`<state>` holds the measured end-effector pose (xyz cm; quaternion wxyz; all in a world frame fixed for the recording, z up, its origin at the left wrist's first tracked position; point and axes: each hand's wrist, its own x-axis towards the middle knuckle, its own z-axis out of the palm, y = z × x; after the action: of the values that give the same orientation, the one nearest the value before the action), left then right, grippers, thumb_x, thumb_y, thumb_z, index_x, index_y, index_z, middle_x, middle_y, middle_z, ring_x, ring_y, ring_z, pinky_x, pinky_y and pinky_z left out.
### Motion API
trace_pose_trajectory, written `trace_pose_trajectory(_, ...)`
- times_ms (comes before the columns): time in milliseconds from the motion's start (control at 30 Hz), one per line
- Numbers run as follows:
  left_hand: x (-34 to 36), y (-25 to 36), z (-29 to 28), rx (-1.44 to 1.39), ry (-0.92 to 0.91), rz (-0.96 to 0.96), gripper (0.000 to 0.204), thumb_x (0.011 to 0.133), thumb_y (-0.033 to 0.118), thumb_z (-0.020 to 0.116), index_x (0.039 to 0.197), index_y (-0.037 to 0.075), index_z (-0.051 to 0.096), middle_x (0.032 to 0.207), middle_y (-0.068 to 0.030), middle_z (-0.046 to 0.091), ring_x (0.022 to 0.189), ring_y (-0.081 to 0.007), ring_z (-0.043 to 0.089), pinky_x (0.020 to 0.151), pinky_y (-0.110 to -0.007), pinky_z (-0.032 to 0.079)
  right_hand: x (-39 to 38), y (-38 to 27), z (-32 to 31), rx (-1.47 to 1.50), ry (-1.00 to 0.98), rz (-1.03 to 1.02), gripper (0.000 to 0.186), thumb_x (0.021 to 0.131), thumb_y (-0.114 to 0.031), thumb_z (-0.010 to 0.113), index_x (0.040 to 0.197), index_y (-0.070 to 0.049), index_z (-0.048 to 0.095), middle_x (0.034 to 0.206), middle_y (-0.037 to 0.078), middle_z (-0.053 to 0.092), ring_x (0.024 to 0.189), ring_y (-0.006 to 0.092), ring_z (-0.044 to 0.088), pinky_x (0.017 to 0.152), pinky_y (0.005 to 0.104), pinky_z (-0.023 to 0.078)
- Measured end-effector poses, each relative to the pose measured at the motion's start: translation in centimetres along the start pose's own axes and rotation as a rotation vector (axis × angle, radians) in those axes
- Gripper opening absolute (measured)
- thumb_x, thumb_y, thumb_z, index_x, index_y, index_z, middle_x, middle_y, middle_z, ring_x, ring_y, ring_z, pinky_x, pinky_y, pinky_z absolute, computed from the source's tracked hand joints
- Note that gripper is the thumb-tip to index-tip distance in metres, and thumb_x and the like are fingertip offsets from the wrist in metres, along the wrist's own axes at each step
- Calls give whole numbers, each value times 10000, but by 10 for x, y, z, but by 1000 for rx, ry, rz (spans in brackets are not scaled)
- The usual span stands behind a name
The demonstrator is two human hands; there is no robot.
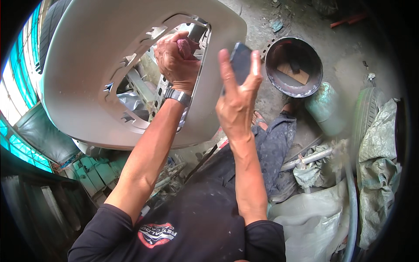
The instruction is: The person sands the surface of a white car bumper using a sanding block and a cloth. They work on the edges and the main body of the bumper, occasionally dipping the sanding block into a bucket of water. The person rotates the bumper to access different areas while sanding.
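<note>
A large light-grey car bumper with a wide opening and clip tabs along its edge fills the upper left. My left hand, with a metal-band watch on the wrist, reaches into that opening. Its fingers are closed around a bunched pink cloth. Right of the opening, my right hand is raised in front of the bumper's right edge. Thumb and fingers grip the sides of a dark, flat rectangular block, smeared by motion; its exact kind is unclear.
A round dark tub stands on the concrete floor, with a brown piece and a dark block inside. Beside it leans a teal cylinder. At right are a tyre and a crumpled silvery sheet. Metal framing shows through the bumper opening.
</note>
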<state>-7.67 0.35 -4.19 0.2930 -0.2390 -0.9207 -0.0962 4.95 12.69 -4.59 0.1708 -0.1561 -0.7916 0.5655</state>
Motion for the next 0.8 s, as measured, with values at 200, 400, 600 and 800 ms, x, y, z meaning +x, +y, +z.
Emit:
trace_pose_trajectory(200, 2, 3, 0, 31, 6, -8, 460, 632, 220, 839, 1049, 132, 666, 769, 36, 713, 850, -220, 586, 871, -368, 432, -19, 29, 17, -117, -78, 28, 767, 874, 92, 467, 1495, -358, 499, 1604, 261, 185, 1468, 500, 272, 1066, 770, 296)
trace_pose_trajectory(400, 0, -2, 2, 55, 16, 6, 475, 616, 221, 845, 1047, 130, 668, 767, 34, 708, 844, -223, 580, 859, -370, 437, -12, 39, 7, 58, 29, 153, 775, 816, 176, 484, 1514, -160, 486, 1558, 388, 165, 1466, 547, 222, 1196, 527, 269)
trace_pose_trajectory(600, -1, 0, 3, 33, 29, 4, 473, 620, 204, 841, 1055, 126, 671, 764, 36, 708, 832, -221, 578, 851, -373, 437, -6, 20, 5, 128, 16, 84, 849, 770, 220, 471, 1499, -212, 513, 1562, 367, 166, 1462, 542, 229, 1200, 551, 248)
trace_pose_trajectory(800, 0, 1, 2, 28, 24, -5, 488, 608, 215, 852, 1055, 129, 674, 768, 40, 713, 831, -211, 578, 847, -368, 432, -6, 19, 8, 72, -30, 45, 850, 780, 191, 491, 1487, -278, 528, 1575, 339, 176, 1469, 509, 260, 1175, 600, 264)
